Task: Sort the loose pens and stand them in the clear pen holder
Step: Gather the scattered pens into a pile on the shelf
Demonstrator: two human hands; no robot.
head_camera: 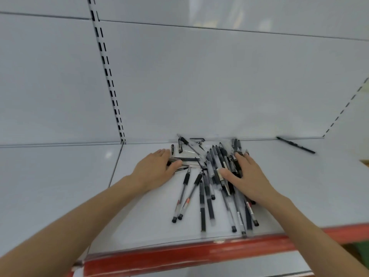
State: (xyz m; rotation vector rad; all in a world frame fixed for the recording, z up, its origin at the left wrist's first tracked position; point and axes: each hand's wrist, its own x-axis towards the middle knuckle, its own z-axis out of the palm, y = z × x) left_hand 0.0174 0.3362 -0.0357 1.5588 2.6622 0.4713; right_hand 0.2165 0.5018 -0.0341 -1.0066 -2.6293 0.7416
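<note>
Presently we list one white shelf with a red front rail, a white back panel and a slotted upright at its left.

Item: pen heap, many dark-capped, clear-barrelled pens lying crossed over one another at the shelf's middle. Most point towards the back panel, and some ends reach close to the front rail.

Item: clear pen holder, at the back of the heap, between the two hands and nearer the left one. We find it blurred and cannot tell whether it stands or lies. No pen can be made out standing in it.

Item: stray pen, lying alone, well apart to the right, near the back panel.

Item: left hand, resting on the shelf at the heap's left edge. Its fingers and thumb are closed around a few crosswise pens.

Item: right hand, laid flat on the heap's right side. Its fingers are straight and spread, pressing on pens and gripping none.
</note>
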